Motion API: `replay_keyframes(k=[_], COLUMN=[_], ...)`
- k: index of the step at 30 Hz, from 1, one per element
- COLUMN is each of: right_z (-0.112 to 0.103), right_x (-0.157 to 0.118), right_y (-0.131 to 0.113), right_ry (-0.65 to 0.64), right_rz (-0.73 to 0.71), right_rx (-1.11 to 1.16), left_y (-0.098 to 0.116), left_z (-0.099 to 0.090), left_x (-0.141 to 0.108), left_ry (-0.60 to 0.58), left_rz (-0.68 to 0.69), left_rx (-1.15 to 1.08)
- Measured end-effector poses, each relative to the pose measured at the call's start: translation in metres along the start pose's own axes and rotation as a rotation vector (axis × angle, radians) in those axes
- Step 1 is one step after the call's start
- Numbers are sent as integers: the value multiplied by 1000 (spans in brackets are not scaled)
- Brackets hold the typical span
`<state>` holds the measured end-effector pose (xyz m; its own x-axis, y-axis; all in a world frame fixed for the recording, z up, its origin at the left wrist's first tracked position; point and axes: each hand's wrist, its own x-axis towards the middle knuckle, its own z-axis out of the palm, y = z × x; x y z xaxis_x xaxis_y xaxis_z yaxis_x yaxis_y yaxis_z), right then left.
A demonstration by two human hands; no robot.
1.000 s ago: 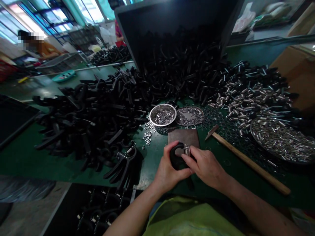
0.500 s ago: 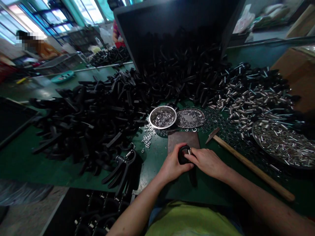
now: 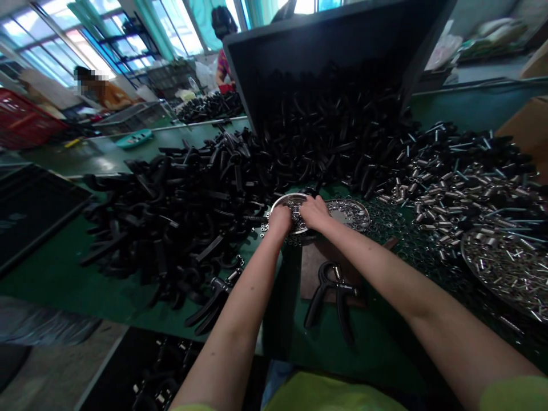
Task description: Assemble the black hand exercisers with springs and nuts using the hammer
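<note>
My left hand (image 3: 280, 220) and my right hand (image 3: 314, 212) both reach into a round steel bowl (image 3: 291, 204) of small metal parts. The fingers are buried among the parts, so I cannot tell whether they grip any. Nearer me, a black spring hand grip (image 3: 331, 299) lies on a dark brown pad (image 3: 314, 271), touching neither hand. To the right of the bowl is a shallow metal tray of steel rings (image 3: 353, 214). My right forearm hides most of a wooden-handled hammer.
A large heap of black plastic grip handles (image 3: 171, 222) spreads left of the bowl, and a black bin (image 3: 329, 63) spills more behind it. A round tray of metal pins (image 3: 509, 268) sits right, beside loose springs. Two people work further back.
Both hands have let go of the black grip and moved forward into the steel bowl. The grip now lies on the brown pad, and my view has shifted slightly.
</note>
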<state>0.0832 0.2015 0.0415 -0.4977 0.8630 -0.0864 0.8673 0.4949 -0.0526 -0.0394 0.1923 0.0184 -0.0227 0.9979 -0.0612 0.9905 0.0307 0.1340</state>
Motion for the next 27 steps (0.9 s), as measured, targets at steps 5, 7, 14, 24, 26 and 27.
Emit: replay_keyframes(k=[5,7,14,24,26,27], right_z=[9,8,-3,39,45,46], right_x=[7,3,-21,-155,-164,-165], right_y=[-2,0,8,35,34,32], right_ry=[-14,9,126,70,71,72], right_rz=[-21,-18,64,189,191,182], right_rx=[23,59,229,949,948,935], left_y=[0,-2,0,8,9,10], left_z=[4,3,-12,7,18,23], left_x=[4,1,-12,-135,-156,-164], left_ry=[-34,-13,106,-314,-382,-385], left_rz=[36,47,-36,75,42,28], left_rx=[-6,-22,-87,-1089,-1177,-1202])
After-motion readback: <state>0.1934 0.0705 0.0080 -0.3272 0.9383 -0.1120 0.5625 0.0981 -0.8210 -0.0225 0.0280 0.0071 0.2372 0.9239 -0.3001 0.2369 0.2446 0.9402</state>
